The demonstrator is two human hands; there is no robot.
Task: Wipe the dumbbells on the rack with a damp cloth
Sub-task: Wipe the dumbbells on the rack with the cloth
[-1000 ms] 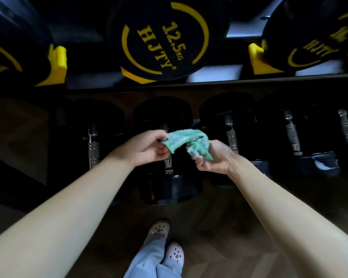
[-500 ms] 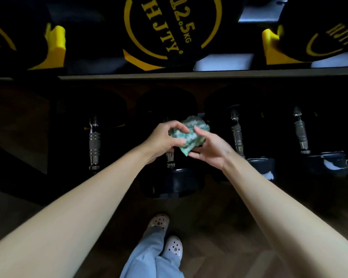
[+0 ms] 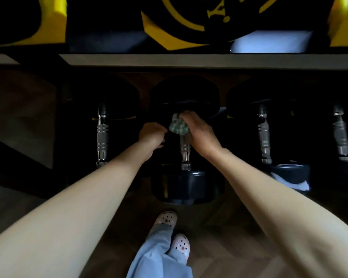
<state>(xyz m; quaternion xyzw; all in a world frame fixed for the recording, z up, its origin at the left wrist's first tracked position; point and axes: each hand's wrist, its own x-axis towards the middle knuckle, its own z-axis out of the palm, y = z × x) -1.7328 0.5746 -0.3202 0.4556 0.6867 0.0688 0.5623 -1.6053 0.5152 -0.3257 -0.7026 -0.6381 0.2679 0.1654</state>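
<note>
Early days I reckon: my right hand (image 3: 199,135) grips the cloth (image 3: 177,126) on the middle dumbbell (image 3: 184,151). My left hand (image 3: 152,134) is curled beside it, and I can't tell if it's holding anything. The neighbouring dumbbells (image 3: 102,137) look undone.

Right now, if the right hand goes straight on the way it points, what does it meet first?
Probably the far head of the middle dumbbell. The right hand grips the green cloth at the handle and points at it; the gap is too dark to judge.
</note>
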